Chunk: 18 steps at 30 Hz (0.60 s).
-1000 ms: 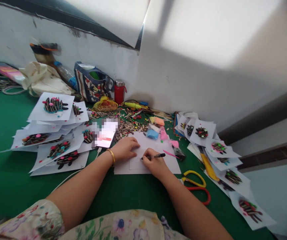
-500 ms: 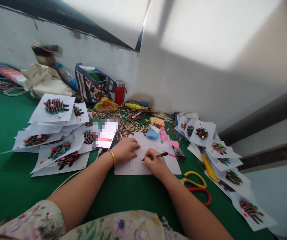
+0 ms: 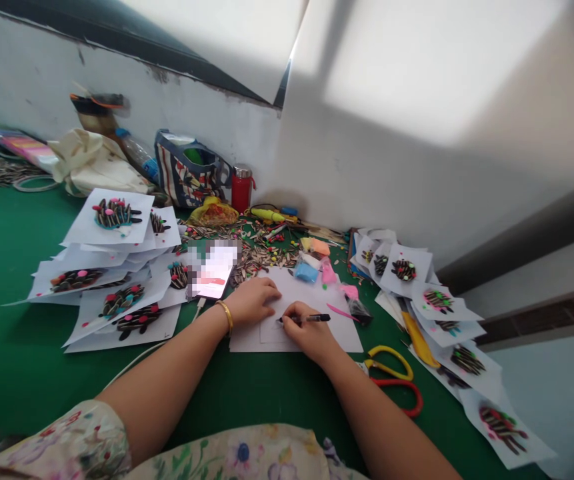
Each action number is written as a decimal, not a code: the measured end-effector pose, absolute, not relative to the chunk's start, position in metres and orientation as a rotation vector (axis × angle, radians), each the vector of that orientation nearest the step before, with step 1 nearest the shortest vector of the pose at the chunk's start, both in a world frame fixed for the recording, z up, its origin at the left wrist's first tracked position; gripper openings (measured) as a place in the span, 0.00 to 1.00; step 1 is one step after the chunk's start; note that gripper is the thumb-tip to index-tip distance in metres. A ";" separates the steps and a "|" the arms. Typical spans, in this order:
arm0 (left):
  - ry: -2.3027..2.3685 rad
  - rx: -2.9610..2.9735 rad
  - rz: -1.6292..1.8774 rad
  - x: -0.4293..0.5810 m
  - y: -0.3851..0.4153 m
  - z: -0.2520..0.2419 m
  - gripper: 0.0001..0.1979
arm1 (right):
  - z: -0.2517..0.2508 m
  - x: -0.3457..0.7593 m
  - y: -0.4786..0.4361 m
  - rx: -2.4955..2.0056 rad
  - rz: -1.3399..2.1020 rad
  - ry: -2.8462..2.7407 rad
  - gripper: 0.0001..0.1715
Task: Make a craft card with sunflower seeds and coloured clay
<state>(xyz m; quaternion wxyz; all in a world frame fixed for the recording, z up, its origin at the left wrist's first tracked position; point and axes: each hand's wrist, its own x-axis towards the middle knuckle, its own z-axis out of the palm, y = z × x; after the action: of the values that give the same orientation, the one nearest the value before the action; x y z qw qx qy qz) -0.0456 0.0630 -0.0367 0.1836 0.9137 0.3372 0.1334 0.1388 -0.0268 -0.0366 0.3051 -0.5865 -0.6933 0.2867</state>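
A black pen [image 3: 307, 318] sits at the frame's centre, gripped in the right hand [image 3: 309, 333], tip on a white sheet [image 3: 339, 330]. The left hand [image 3: 253, 301], fingers loosely curled, presses flat on that sheet, just right of a phone [image 3: 211, 273] on the green table [image 3: 11, 360].

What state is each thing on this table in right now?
Right hand, fingers shut on the pen.
Pen, tip down on the paper.
Left hand, resting on the paper, holding nothing.
Paper, lying flat, pinned by the left hand.
Phone, screen lit.
Flask, upright, lid on.
Bag, upright, top open.
Scissors, lying untouched.
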 end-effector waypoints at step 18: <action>0.977 2.567 0.360 -0.045 0.063 -0.036 0.19 | -0.037 0.142 -0.022 -1.602 0.613 -1.820 0.06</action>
<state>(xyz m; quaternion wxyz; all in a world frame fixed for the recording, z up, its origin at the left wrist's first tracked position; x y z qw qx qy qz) -0.0451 0.0626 -0.0363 0.1846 0.9107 0.3467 0.1278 0.1424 -0.0216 -0.0370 0.3150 -0.6079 -0.6907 0.2328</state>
